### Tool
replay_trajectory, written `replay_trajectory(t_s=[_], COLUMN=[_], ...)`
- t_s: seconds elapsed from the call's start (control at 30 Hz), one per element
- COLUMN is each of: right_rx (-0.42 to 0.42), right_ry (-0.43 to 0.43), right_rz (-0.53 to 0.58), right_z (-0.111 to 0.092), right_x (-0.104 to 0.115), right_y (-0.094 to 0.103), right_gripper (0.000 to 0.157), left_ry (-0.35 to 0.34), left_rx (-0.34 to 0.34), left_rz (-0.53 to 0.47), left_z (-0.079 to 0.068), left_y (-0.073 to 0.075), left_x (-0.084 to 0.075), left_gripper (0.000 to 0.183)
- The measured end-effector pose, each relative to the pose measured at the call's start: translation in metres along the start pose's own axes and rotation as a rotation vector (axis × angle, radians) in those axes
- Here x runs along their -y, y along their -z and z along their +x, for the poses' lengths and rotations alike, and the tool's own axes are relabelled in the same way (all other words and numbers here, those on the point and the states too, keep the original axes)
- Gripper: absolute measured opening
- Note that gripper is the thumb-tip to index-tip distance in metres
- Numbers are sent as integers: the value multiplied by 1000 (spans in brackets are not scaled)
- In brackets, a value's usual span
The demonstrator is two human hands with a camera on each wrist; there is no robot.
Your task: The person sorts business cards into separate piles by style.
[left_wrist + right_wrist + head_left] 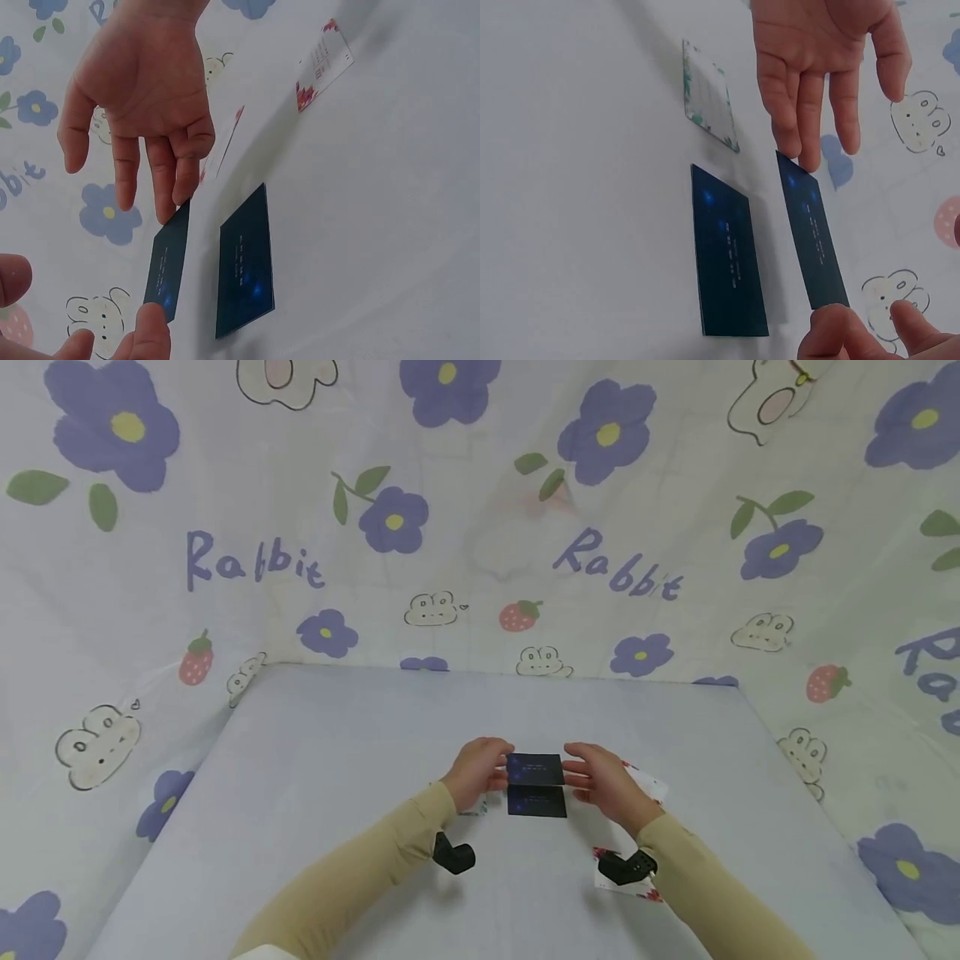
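Note:
Two dark blue cards with small pale print lie one behind the other in the head view. The far card (535,768) is between my two hands, its short edges at the fingertips. It seems raised off the table, with a shadow beside it in the wrist views. My left hand (477,772) touches its left edge with loosely extended fingers. At the right edge, the extended fingers of my right hand (604,780) touch it, palm facing inward. The near card (537,802) rests on the table, touched by neither hand.
A white card with green leaf trim (711,97) lies left of the dark cards, partly behind my left hand in the head view. Two white cards with red flowers, one nearer (626,883) and one farther (647,782), lie to the right on the pale table (360,735).

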State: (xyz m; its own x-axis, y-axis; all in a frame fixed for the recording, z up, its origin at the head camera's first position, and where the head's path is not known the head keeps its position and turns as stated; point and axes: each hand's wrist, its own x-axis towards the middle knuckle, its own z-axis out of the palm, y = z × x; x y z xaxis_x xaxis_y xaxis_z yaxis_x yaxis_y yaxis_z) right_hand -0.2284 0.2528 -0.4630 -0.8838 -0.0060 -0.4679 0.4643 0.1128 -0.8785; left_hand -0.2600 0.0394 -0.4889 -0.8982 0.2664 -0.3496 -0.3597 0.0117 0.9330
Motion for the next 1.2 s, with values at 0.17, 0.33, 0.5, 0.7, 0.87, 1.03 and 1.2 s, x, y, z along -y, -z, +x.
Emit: replay_trajectory(t_s=[0.17,0.33,0.5,0.7,0.87,1.03,1.2], right_rx=[47,64,74,62,63,68,52], right_ry=[41,52,44,36,37,28,23], right_rz=[2,4,-1,11,22,14,5], right_z=[-12,-24,-32,-33,-29,-25,-23], right_x=[-3,-5,-8,-14,-21,-27,-30], right_y=[3,4,4,4,5,5,3], right_gripper=[67,71,71,68,68,66,64], left_ry=[-2,14,10,7,21,43,61], left_rx=[37,74,103,113,108,96,74], left_rz=[-12,-26,-32,-24,-38,-40,-23], left_z=[-10,-21,-28,-30,-26,-26,-26], left_y=[3,5,7,6,4,2,0], left_x=[-1,-3,0,5,9,13,15], left_gripper=[52,53,50,50,49,46,46])
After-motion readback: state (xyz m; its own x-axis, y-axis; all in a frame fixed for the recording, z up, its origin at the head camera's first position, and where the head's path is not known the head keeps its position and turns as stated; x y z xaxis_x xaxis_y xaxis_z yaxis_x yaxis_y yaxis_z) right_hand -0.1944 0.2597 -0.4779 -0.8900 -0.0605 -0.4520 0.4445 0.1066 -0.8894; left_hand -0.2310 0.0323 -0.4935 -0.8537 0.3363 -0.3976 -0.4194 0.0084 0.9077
